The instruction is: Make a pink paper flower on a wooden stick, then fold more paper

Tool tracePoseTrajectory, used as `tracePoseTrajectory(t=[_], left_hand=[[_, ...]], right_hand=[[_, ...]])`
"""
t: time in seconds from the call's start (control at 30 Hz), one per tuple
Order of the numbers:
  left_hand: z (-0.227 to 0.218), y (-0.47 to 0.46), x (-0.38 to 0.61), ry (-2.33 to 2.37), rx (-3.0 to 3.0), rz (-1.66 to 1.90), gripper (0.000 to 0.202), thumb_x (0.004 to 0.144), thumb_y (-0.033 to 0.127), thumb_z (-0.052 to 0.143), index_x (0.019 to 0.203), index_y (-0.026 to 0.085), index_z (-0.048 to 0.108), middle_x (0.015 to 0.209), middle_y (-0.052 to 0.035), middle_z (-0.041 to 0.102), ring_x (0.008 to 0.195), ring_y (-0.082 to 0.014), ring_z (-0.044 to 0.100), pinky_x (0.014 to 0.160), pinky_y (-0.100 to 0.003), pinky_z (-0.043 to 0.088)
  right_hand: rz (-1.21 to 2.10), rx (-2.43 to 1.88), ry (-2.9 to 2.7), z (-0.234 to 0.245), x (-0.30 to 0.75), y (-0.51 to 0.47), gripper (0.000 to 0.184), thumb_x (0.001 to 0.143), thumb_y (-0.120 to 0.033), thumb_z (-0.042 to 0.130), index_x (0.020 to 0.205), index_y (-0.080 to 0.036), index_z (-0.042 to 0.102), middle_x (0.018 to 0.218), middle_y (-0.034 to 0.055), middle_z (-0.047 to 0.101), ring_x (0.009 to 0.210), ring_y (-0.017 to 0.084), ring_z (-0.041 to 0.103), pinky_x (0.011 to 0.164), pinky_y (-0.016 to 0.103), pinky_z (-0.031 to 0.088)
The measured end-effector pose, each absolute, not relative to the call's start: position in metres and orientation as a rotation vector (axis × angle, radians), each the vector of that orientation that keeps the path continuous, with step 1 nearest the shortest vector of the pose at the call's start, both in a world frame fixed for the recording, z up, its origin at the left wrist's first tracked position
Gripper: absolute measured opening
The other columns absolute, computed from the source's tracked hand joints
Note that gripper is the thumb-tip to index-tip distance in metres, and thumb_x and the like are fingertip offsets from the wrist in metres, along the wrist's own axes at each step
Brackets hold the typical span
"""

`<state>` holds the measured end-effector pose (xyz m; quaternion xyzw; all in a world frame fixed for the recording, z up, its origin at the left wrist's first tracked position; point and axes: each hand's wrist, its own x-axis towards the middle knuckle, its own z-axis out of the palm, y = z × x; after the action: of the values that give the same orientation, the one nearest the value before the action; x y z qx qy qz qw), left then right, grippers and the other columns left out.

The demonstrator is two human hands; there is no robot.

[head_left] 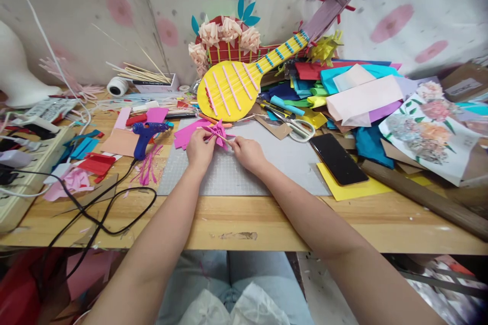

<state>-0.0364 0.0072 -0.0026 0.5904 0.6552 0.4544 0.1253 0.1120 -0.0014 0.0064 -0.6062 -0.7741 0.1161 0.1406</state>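
Over the grey cutting mat, a bright pink paper flower is held between my two hands. My left hand has its fingers closed on the flower's left side. My right hand pinches a thin wooden stick whose tip reaches into the petals. Flat pink paper pieces lie just behind my left hand. The fingertips are partly hidden by the hands themselves.
At left lie a blue glue gun with its black cord, and a power strip. A yellow paper lute leans behind. To the right are scissors, a phone and piled coloured paper.
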Motion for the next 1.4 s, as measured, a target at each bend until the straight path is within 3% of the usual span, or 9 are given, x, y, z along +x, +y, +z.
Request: tracePoseTrajectory(t=[0.27, 0.4, 0.53, 0.9, 1.17, 1.4], left_hand=[[-0.009, 0.009, -0.038, 1.851, 1.677, 1.301, 0.011, 0.073, 0.027, 0.056, 0.067, 0.019, 0.059, 0.069, -0.0015, 0.061, 0.066, -0.0143, 0.054, 0.066, -0.026, 0.038], [-0.012, 0.010, -0.038, 1.810, 1.610, 1.311, 0.010, 0.072, 0.027, 0.056, 0.068, 0.019, 0.059, 0.070, -0.0010, 0.063, 0.066, -0.0140, 0.055, 0.065, -0.025, 0.039], [-0.011, 0.009, -0.038, 1.830, 1.643, 1.288, 0.008, 0.072, 0.025, 0.055, 0.069, 0.019, 0.058, 0.071, -0.0013, 0.062, 0.068, -0.0144, 0.055, 0.067, -0.025, 0.039], [-0.006, 0.006, -0.035, 1.808, 1.660, 1.309, 0.003, 0.070, 0.023, 0.056, 0.072, 0.021, 0.056, 0.074, 0.0003, 0.061, 0.068, -0.0140, 0.056, 0.066, -0.025, 0.039], [-0.009, 0.008, -0.038, 1.818, 1.676, 1.288, 0.009, 0.071, 0.023, 0.058, 0.077, 0.021, 0.064, 0.075, -0.0034, 0.064, 0.073, -0.0177, 0.058, 0.072, -0.029, 0.041], [-0.008, 0.007, -0.036, 1.770, 1.591, 1.358, 0.011, 0.072, 0.024, 0.059, 0.073, 0.022, 0.069, 0.078, -0.0037, 0.066, 0.079, -0.0194, 0.057, 0.080, -0.030, 0.039]], right_hand=[[0.600, -1.670, -2.207, 0.009, 0.117, 0.005, 0.042, 0.094, -0.037, 0.024, 0.083, -0.019, 0.060, 0.084, 0.0051, 0.067, 0.078, 0.015, 0.060, 0.064, 0.023, 0.035], [0.706, -1.583, -2.137, 0.006, 0.121, 0.007, 0.031, 0.088, -0.046, 0.038, 0.089, -0.019, 0.055, 0.076, 0.0015, 0.065, 0.069, 0.014, 0.058, 0.057, 0.021, 0.033], [0.596, -1.584, -2.189, 0.006, 0.123, 0.006, 0.027, 0.089, -0.042, 0.038, 0.092, -0.020, 0.052, 0.079, 0.0019, 0.066, 0.069, 0.014, 0.057, 0.058, 0.021, 0.032], [0.285, -1.713, -2.408, 0.007, 0.118, 0.003, 0.039, 0.094, -0.042, 0.022, 0.102, -0.018, 0.051, 0.090, 0.0102, 0.068, 0.079, 0.021, 0.062, 0.062, 0.026, 0.033], [0.245, -1.631, -2.394, 0.005, 0.119, 0.001, 0.033, 0.091, -0.046, 0.032, 0.102, -0.021, 0.051, 0.089, 0.0055, 0.068, 0.077, 0.020, 0.061, 0.060, 0.025, 0.032], [0.244, -1.624, -2.377, 0.001, 0.118, 0.001, 0.031, 0.091, -0.042, 0.033, 0.101, -0.020, 0.052, 0.089, 0.0071, 0.068, 0.078, 0.020, 0.061, 0.063, 0.025, 0.032]])
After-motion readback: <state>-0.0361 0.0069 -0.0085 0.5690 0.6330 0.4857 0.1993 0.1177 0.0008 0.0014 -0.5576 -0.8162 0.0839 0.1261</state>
